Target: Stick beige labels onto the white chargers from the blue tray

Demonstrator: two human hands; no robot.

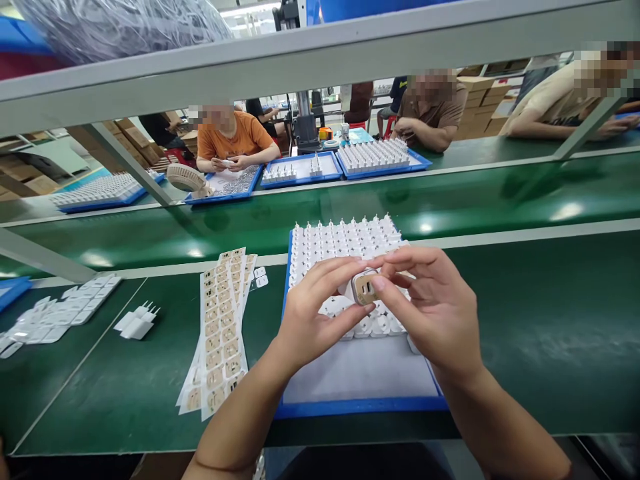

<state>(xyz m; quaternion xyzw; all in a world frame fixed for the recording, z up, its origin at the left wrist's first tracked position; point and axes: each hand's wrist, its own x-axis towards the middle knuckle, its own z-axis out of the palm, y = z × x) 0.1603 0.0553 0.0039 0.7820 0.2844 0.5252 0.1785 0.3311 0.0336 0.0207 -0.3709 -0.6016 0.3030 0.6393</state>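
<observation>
My left hand (320, 307) grips a white USB charger (357, 288) by its sides, with its port face turned toward me. A tan sticker (367, 287) with cut-outs around the two ports lies on that face. My right hand (435, 307) pinches at the sticker's right edge, thumb on the face and fingers curled behind. Below both hands is a blue-rimmed tray (360, 405) with rows of white chargers (345, 240), their pins pointing up. Sheets of tan stickers (223, 333) overlap on the bench left of the tray.
Two white chargers (137, 321) lie left of the sheets, near a pile of white plastic parts (65, 310). A green conveyor belt (250, 227) runs beyond the tray. A shelf beam (320, 60) crosses overhead. Opposite, a person in orange (235, 137) works beside more trays (300, 170).
</observation>
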